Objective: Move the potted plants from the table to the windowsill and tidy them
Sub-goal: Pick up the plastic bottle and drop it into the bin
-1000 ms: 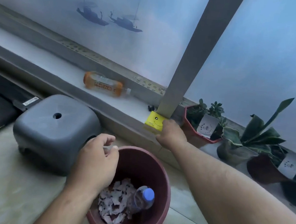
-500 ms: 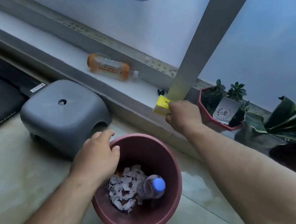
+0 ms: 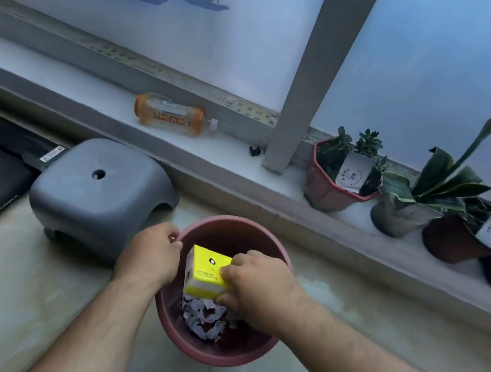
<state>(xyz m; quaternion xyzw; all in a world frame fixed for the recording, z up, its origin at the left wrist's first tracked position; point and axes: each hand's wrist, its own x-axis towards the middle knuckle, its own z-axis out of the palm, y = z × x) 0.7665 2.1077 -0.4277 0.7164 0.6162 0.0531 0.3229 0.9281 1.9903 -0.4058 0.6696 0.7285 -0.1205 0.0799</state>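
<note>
Tidying is in hand, judged from the layout: the right hand [image 3: 254,288] grasps a yellow carton [image 3: 206,272] from its right side, fingers curled round its edge, holding it just above the shredded paper [image 3: 204,320] inside the maroon bin [image 3: 264,348] on the floor — disposal appears imminent, not yet completed. The left hand [image 3: 150,254] has its fingers curled over the bin's near-left rim, apparently steadying it. Beyond, a grey stool [image 3: 100,189] stands just beside the bin. On the windowsill [image 3: 234,166] three potted plants [image 3: 341,177] are grouped at the right, upright and close together — placement looks done. An orange bottle [image 3: 170,115] lies on its side there, likely clutter outstanding.
</note>
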